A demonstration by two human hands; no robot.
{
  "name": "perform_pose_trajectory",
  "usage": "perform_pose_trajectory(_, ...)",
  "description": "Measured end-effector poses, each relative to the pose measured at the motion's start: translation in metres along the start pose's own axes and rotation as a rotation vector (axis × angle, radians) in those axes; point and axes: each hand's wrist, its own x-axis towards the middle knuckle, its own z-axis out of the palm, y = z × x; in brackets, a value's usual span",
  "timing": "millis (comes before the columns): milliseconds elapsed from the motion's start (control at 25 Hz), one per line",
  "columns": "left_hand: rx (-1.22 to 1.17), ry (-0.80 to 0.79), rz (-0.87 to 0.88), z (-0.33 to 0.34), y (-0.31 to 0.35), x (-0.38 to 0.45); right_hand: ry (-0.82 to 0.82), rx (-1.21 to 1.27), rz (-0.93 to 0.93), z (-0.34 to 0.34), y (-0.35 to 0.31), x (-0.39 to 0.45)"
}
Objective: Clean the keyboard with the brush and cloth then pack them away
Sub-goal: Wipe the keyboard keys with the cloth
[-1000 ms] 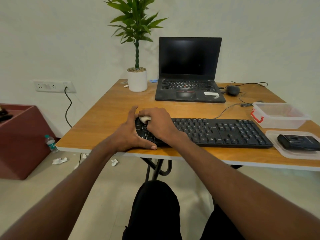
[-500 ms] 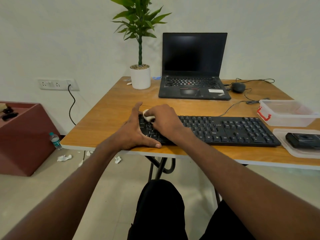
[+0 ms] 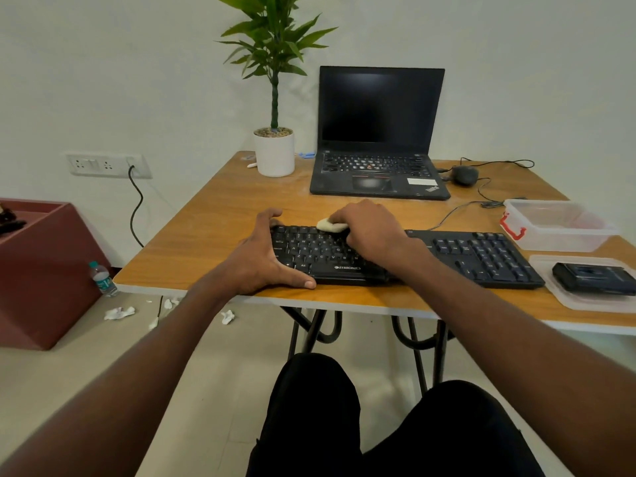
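Observation:
A black keyboard [image 3: 481, 256] lies along the front of the wooden table [image 3: 213, 235]. My left hand [image 3: 261, 259] grips its left end, thumb along the front edge and fingers over the back corner. My right hand [image 3: 370, 232] holds a small cream-white cloth [image 3: 328, 225] against the top rows of keys, left of the keyboard's middle. Only the cloth's left tip shows past my fingers. No brush can be made out.
A clear plastic box [image 3: 554, 225] with a red clip stands at the right, with its lid [image 3: 568, 301] in front holding a black case [image 3: 593, 277]. Behind are an open laptop [image 3: 378, 132], a mouse [image 3: 464, 175] and a potted plant [image 3: 275, 153]. Paper scraps [image 3: 118, 313] litter the floor.
My right hand has slid the cloth from the keyboard's left end to the right along the upper keys. My left hand keeps its grip on the left end.

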Motion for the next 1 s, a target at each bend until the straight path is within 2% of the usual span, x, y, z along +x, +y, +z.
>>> perform_pose_trajectory(80,0.006,-0.002,0.000,-0.001,-0.001,0.000,-0.035,0.038,-0.094,0.001,0.000,-0.013)
perform_pose_trajectory(120,0.007,-0.001,0.003,-0.001,-0.001,-0.001,-0.034,0.019,-0.084,0.001,0.005,-0.019)
perform_pose_trajectory(280,-0.008,-0.006,0.010,-0.001,-0.002,-0.002,-0.054,-0.171,0.181,-0.012,0.036,-0.022)
perform_pose_trajectory(320,-0.007,-0.010,0.009,-0.002,-0.001,-0.002,-0.067,-0.163,0.177,-0.013,0.035,-0.024)
perform_pose_trajectory(480,0.010,-0.009,-0.001,-0.003,-0.001,-0.003,-0.127,-0.008,-0.033,-0.010,0.023,-0.033)
perform_pose_trajectory(640,0.012,-0.004,0.000,-0.002,-0.002,-0.002,-0.077,-0.141,0.168,-0.014,0.046,-0.036)
perform_pose_trajectory(720,0.009,-0.008,-0.002,-0.003,-0.002,-0.002,-0.052,-0.156,0.212,-0.013,0.047,-0.038)
perform_pose_trajectory(880,0.017,-0.001,-0.005,-0.001,-0.001,-0.002,0.023,0.196,0.050,-0.002,0.015,-0.034)
perform_pose_trajectory(1000,-0.007,0.023,-0.010,0.000,0.000,-0.002,0.155,0.414,0.097,0.007,-0.018,-0.008)
